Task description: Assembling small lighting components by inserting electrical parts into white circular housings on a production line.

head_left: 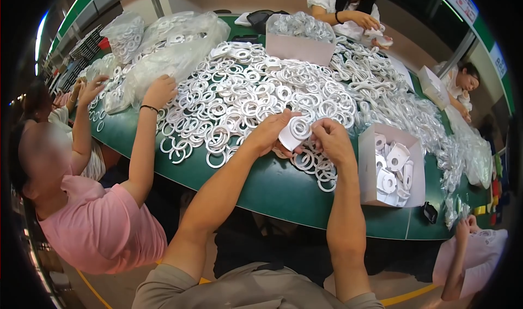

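Note:
Over the near edge of a heap of white rings (pixel 229 107), my left hand (pixel 269 132) is closed round a flat white plastic piece (pixel 287 140). A white ring (pixel 299 127) shows on the face of that piece, towards its right side. My right hand (pixel 333 140) is beside it, with thumb and fingertips pinched together close to the ring. Whether those fingertips grip the ring's edge or something small is hidden. Similar white plastic pieces (pixel 387 179) fill an open carton (pixel 368 164) to the right of my right hand.
Bundled white cables (pixel 357 64) and clear-bagged parts (pixel 400 110) cover the green table's (pixel 261 192) right side. A carton of clear bags (pixel 299 47) stands at the back. Co-workers sit around; one in pink (pixel 103 222) reaches in at left. A black object (pixel 430 213) lies near the edge.

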Demonstrator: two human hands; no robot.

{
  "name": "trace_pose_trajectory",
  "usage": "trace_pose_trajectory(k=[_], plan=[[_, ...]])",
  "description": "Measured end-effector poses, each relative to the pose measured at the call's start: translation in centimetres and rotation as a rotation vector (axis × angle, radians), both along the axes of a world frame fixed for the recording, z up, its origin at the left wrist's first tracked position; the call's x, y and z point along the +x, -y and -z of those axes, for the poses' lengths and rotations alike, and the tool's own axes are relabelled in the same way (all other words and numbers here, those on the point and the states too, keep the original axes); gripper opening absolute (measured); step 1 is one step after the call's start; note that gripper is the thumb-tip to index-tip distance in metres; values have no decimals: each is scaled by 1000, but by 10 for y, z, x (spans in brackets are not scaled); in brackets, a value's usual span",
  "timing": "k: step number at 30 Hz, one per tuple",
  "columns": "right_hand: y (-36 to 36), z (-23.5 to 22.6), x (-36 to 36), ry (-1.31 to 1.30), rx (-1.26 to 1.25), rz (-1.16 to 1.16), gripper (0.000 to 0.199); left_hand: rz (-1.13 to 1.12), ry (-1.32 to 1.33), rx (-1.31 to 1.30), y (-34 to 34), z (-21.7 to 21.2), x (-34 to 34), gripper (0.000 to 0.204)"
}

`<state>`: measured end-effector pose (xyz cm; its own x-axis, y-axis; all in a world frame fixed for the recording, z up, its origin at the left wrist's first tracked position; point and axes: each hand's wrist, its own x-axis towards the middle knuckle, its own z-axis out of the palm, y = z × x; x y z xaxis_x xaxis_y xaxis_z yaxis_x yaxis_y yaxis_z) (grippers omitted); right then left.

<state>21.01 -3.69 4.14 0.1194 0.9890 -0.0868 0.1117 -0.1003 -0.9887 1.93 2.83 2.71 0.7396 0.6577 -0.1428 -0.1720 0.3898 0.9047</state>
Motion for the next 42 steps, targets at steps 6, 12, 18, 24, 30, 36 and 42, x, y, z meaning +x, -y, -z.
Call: trace_pose_trajectory(k=[6,12,18,24,30,36,42], plan=[[0,2,3,220,46,18,19,24,-92,83,4,-6,2,45],[-2,6,-12,270,142,39,23,0,-31,174,-2,8,-1,42],[-3,7,-17,226,146,18,28,-9,-27,439,-1,2,0,46],[-4,8,-21,97,205,39,23,-125,-49,576,6,-6,6,41],[-6,16,-17,83,186,5,26,-153,15,427,7,0,7,36],[-2,8,-25,264,172,56,30,-132,-4,493,3,10,9,36],[-3,1,-30,565,307,225,42,-139,-109,716,13,0,16,33]])
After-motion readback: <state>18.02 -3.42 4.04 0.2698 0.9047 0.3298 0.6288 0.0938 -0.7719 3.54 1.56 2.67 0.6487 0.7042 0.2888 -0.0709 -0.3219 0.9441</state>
